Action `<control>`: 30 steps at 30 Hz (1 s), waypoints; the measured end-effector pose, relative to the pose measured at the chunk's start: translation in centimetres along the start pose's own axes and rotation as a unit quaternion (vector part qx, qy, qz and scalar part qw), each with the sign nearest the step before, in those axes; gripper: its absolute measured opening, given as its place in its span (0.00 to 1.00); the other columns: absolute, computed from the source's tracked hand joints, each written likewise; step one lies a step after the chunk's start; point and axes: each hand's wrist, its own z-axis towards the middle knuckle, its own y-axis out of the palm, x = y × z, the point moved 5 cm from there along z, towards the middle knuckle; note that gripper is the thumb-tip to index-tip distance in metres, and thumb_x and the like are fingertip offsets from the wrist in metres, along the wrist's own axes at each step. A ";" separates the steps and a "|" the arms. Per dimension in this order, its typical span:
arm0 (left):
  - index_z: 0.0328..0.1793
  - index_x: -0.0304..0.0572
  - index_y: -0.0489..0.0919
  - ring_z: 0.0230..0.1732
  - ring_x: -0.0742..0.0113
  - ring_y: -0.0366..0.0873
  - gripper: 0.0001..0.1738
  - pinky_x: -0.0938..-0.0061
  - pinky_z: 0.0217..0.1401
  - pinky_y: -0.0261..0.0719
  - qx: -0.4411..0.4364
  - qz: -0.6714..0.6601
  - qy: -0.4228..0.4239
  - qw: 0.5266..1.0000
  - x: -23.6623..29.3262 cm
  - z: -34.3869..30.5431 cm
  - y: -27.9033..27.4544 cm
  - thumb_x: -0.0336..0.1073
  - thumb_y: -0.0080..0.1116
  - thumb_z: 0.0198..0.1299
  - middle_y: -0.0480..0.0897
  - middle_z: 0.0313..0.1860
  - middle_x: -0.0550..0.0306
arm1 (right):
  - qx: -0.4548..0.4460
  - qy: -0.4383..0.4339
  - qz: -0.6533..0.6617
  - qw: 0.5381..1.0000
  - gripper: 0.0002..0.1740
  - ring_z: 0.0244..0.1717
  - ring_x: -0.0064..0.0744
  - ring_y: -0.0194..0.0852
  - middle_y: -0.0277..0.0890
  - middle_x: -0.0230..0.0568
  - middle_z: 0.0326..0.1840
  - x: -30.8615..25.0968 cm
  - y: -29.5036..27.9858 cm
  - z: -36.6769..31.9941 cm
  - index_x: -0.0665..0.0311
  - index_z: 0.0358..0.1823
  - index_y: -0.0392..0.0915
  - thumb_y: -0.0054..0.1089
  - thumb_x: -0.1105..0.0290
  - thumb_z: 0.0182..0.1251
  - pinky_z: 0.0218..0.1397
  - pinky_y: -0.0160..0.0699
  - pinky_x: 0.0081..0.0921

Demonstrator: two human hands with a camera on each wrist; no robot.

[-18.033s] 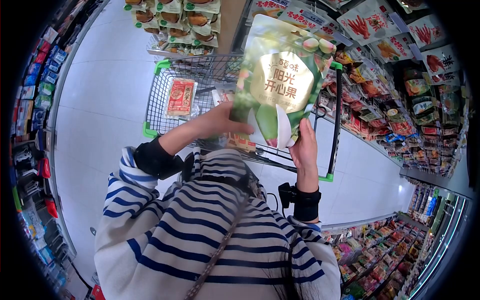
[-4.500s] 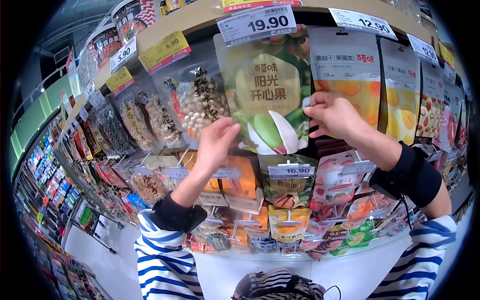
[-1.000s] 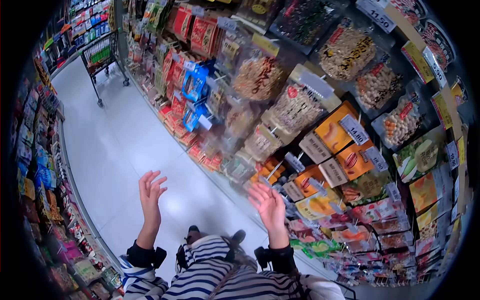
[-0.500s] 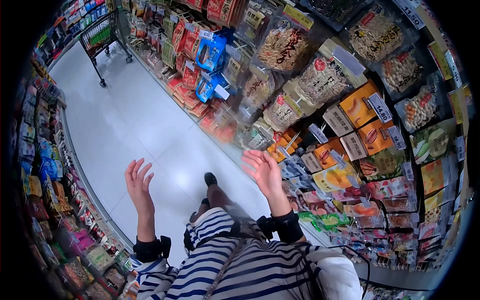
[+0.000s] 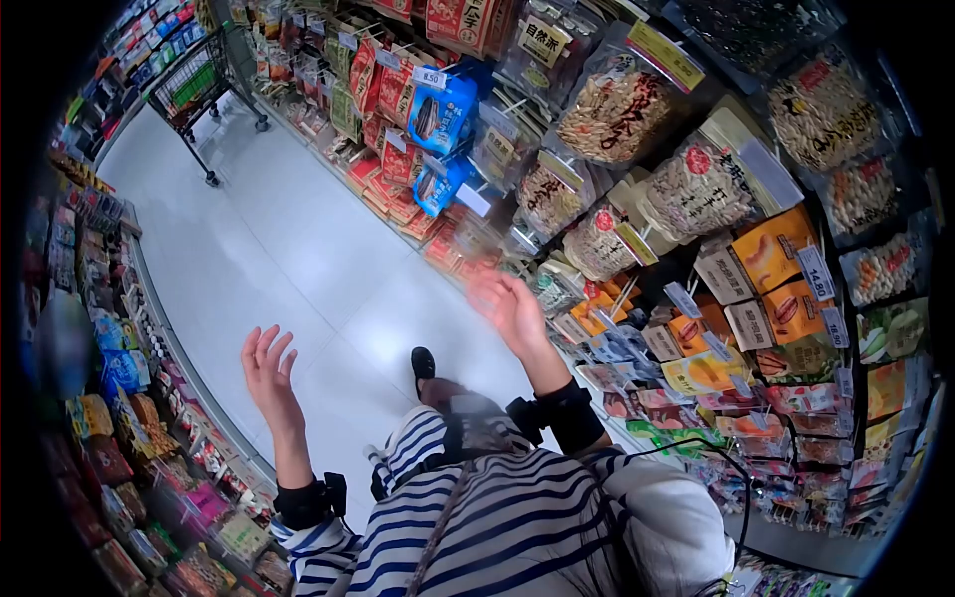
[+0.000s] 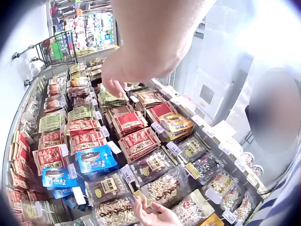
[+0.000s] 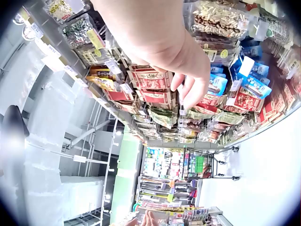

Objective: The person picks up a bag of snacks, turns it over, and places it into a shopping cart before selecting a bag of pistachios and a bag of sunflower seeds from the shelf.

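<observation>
Both hands are raised in front of the body with loosely bent fingers and nothing in them. My left hand hovers over the aisle floor in the head view; the left wrist view shows the same left hand from behind. My right hand, a little blurred, is nearer the snack rack and overlaps its lower packets in the head view. Closest to it are clear bags of seeds and orange snack pouches. Blue packets and red packets hang farther up the rack.
A shopping cart with a green panel stands on the white floor at the aisle's far end. Low shelves of packets line the left side. At the right hang orange pouches and a green pouch.
Earlier, both hands held a green pistachio pouch over a cart, then touched it at the rack. Now they are empty. Over the last second, the person has walked forward along the aisle.
</observation>
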 end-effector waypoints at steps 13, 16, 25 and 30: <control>0.57 0.37 0.60 0.49 0.67 0.70 0.24 0.75 0.49 0.66 -0.107 0.036 -0.065 0.991 -2.0 10.5 4.5 0.42 0.44 0.57 0.70 0.49 0.52 | 0.358 -0.428 -0.205 0.804 0.17 0.42 0.30 0.66 0.67 0.38 0.42 -9.8 -18.6 10.7 0.65 0.49 0.61 0.49 0.74 0.57 0.48 0.64 0.23; 0.57 0.38 0.60 0.48 0.67 0.70 0.24 0.75 0.50 0.65 -0.135 0.044 -0.058 0.988 -1.2 12.4 5.5 0.43 0.43 0.58 0.70 0.49 0.53 | 0.338 -0.437 -0.293 0.780 0.18 0.43 0.28 0.66 0.68 0.39 0.44 -11.4 -17.5 11.6 0.68 0.49 0.62 0.50 0.75 0.56 0.49 0.62 0.21; 0.57 0.39 0.60 0.48 0.68 0.70 0.23 0.75 0.50 0.64 -0.229 0.056 -0.063 0.970 0.0 17.7 8.1 0.42 0.41 0.59 0.70 0.49 0.54 | 0.371 -0.399 -0.264 0.796 0.09 0.22 0.15 0.59 0.65 0.26 0.23 -12.1 -22.0 16.1 0.63 0.38 0.70 0.52 0.74 0.55 0.23 0.59 0.15; 0.57 0.38 0.59 0.48 0.68 0.70 0.23 0.74 0.50 0.64 -0.252 0.054 -0.056 0.965 0.2 19.5 8.4 0.43 0.42 0.58 0.70 0.49 0.54 | 0.357 -0.406 -0.232 0.809 0.06 0.20 0.14 0.56 0.62 0.23 0.21 -12.6 -21.0 15.4 0.61 0.36 0.70 0.51 0.74 0.56 0.20 0.55 0.15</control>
